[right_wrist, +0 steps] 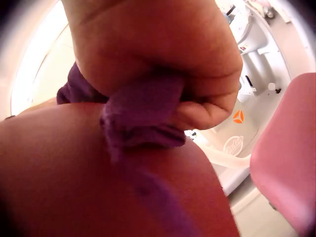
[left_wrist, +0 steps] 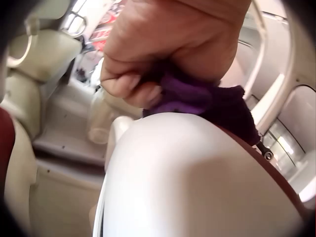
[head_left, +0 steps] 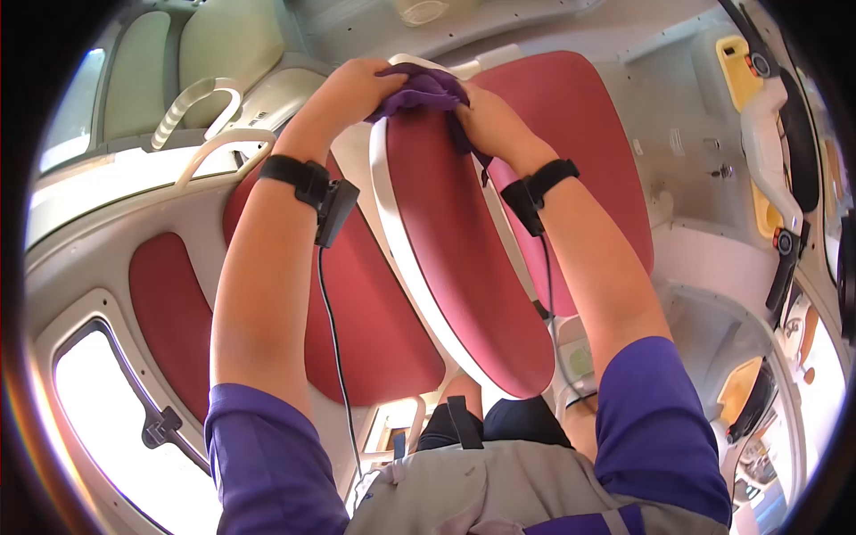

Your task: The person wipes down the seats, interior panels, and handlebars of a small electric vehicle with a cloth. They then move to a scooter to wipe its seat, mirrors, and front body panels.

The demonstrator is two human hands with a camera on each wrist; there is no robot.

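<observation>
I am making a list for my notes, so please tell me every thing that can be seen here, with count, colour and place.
cloth: one, purple, on the top edge of the middle seat back, gripped from both sides.
seat backs: three, red padding with white rims, the middle one under the cloth, one on each side of it.
pale seats: two, cream, far left at the top of the head view.
windows: several, bright, along the left wall.
wrist straps: two, black, one on each forearm, each with a cable.
sleeves: two, purple, on the upper arms.
left hand: one, grips the cloth's left end.
right hand: one, grips the cloth's right end.
</observation>
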